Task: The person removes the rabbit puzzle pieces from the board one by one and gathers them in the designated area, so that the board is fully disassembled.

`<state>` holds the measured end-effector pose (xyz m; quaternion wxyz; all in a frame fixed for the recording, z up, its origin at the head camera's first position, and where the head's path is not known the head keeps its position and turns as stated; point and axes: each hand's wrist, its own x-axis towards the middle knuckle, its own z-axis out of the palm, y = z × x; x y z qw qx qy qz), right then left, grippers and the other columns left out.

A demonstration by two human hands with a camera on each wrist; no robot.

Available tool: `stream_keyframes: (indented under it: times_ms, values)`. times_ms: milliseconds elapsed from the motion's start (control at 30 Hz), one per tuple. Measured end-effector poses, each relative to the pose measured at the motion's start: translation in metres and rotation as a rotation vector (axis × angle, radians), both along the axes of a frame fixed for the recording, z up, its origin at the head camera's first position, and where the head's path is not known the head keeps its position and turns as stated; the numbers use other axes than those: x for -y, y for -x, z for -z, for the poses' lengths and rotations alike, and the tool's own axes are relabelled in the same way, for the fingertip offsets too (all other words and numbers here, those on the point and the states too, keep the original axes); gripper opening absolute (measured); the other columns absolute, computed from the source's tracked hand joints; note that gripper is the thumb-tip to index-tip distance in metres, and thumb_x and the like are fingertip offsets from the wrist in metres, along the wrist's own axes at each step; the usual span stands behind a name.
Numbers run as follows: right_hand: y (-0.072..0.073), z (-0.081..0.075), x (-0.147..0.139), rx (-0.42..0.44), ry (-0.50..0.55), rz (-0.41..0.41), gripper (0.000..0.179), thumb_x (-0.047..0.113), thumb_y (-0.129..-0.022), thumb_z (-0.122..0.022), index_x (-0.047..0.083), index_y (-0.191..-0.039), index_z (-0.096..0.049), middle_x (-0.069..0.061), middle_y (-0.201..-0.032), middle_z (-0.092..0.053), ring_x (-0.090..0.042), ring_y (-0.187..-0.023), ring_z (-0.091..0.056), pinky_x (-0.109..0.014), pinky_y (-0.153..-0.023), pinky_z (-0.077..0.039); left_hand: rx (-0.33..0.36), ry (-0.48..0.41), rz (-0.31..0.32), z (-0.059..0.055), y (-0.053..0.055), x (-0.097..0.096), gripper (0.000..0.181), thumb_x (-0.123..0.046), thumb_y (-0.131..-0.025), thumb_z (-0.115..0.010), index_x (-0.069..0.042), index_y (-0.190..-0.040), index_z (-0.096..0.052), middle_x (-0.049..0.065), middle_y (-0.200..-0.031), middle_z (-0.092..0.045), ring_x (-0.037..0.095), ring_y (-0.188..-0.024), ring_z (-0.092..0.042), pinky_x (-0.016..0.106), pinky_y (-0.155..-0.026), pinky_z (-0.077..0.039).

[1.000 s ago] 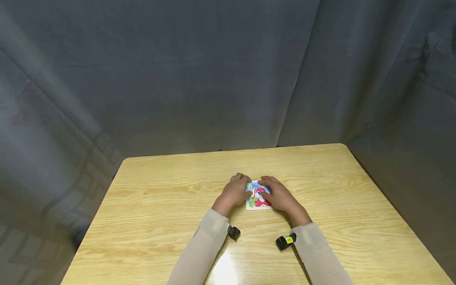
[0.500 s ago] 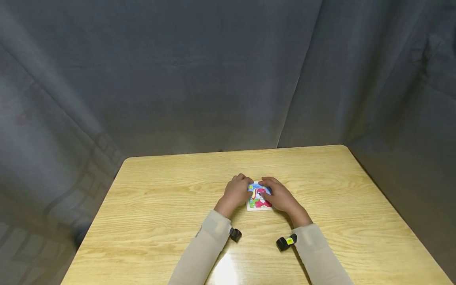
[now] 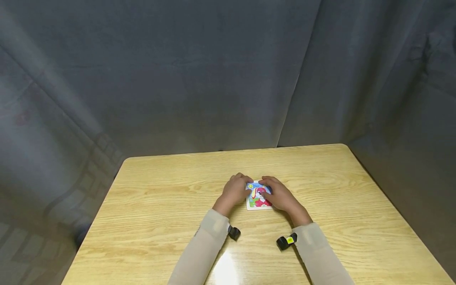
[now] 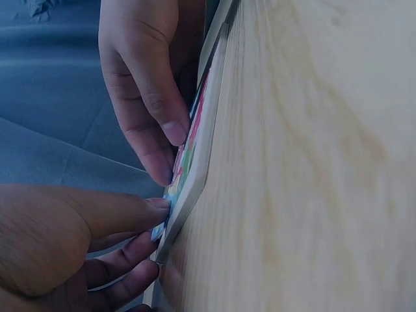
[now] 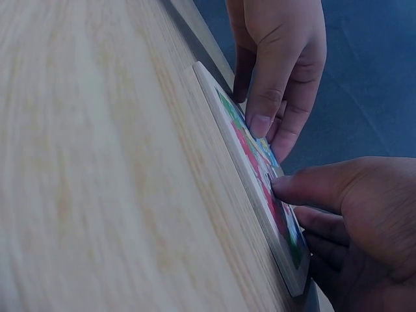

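- Squarely between the two hands, a small picture board (image 3: 257,201) is held at its sides.
- Its left side is pinched by the left hand (image 3: 234,192), with the thumb on the printed face and the fingers bent about the edge; its right side is gripped likewise by the right hand (image 3: 280,196).
- On the face, a pink-and-white cartoon animal is shown against blue, with a yellow shape in the upper left corner and green low down; a pale, raised border is seen around it.
- The board is laid flat on the wood-grained table (image 3: 171,198).
- Beige sleeves (image 3: 204,242) are worn.
- The table is backed by a dark grey curtain (image 3: 199,79).
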<state>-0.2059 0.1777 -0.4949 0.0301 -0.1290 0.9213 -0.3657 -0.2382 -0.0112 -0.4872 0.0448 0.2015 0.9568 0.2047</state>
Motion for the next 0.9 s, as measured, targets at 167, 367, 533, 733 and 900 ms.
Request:
stream_keyframes:
  times_ms: [167,367,533,733,900]
  values:
    - [0.0013,0.0012,-0.0001,-0.008,0.001,-0.001,0.04,0.015,-0.094,-0.063,0.002,-0.132,-0.057,-0.017,-0.147,-0.042,-0.038,-0.136,-0.037,-0.054,-0.11,-0.029,0.004,-0.004,-0.013,-0.0001,0.0007,-0.0008,0.032,-0.026,-0.091,-0.069,-0.019,-0.123,-0.067,0.004,-0.122,-0.058,0.022,-0.111,-0.053,0.036,-0.094,-0.046]
    - [0.001,0.0017,0.0,-0.006,0.003,0.001,0.04,0.014,-0.094,-0.063,0.002,-0.132,-0.057,-0.017,-0.146,-0.042,-0.039,-0.136,-0.037,-0.054,-0.11,-0.029,0.016,-0.021,-0.017,-0.0001,-0.0005,-0.0017,0.031,-0.024,-0.092,-0.069,-0.018,-0.122,-0.067,0.004,-0.119,-0.058,0.022,-0.109,-0.053,0.035,-0.092,-0.046]
    - [0.0011,0.0011,-0.0006,-0.008,-0.005,-0.001,0.04,0.014,-0.094,-0.063,0.003,-0.132,-0.057,-0.017,-0.147,-0.041,-0.039,-0.136,-0.037,-0.055,-0.109,-0.03,0.017,-0.023,-0.01,-0.0002,-0.0001,-0.0012,0.032,-0.025,-0.092,-0.069,-0.018,-0.123,-0.067,0.005,-0.12,-0.058,0.022,-0.11,-0.052,0.035,-0.093,-0.046]
    - [0.0011,0.0004,-0.0003,0.002,-0.008,0.003,0.041,0.015,-0.094,-0.064,0.003,-0.133,-0.057,-0.017,-0.147,-0.041,-0.039,-0.136,-0.037,-0.056,-0.109,-0.029,0.03,-0.001,0.027,-0.0019,0.0008,0.0008,0.038,-0.028,-0.09,-0.071,-0.018,-0.126,-0.065,0.005,-0.125,-0.056,0.022,-0.115,-0.051,0.036,-0.097,-0.044]
    - [0.0013,0.0002,0.0002,0.008,-0.002,0.001,0.041,0.015,-0.094,-0.064,0.003,-0.132,-0.057,-0.017,-0.147,-0.041,-0.039,-0.136,-0.036,-0.055,-0.11,-0.029,0.041,0.0,0.032,-0.0034,-0.001,0.0018,0.039,-0.028,-0.09,-0.071,-0.018,-0.127,-0.064,0.005,-0.126,-0.055,0.022,-0.116,-0.05,0.036,-0.097,-0.044]
